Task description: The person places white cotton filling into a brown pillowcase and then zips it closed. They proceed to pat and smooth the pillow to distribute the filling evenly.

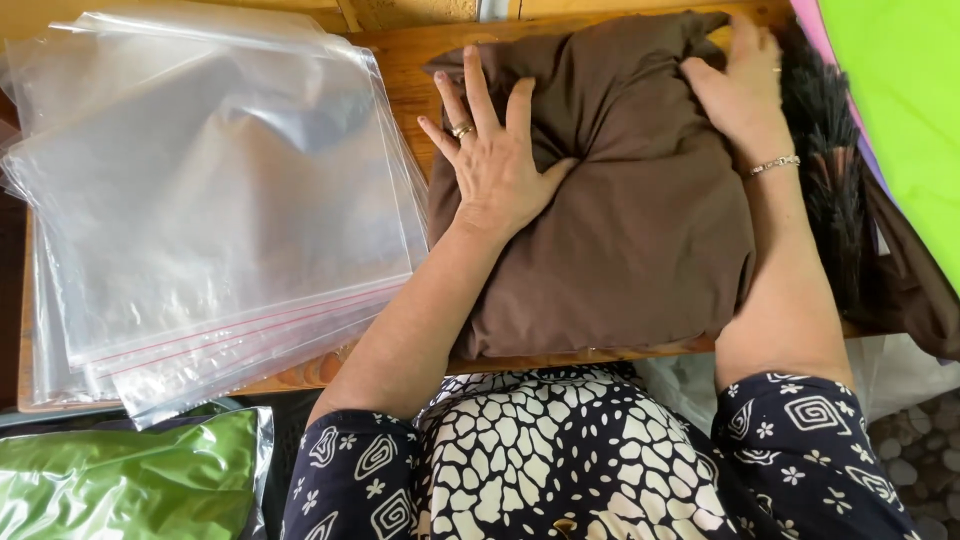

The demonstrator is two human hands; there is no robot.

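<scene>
A folded brown cloth (640, 230) lies on a wooden table (400, 70) in front of me. My left hand (492, 160) rests flat on its left part, fingers spread, a ring on one finger. My right hand (745, 95) presses on the cloth's upper right corner, with a bracelet at the wrist. Neither hand grips anything.
A stack of clear plastic zip bags (210, 200) covers the table's left side. A bagged green cloth (120, 480) lies at the lower left. Dark fabric (900, 280) and a bright green sheet (905, 90) are at the right edge.
</scene>
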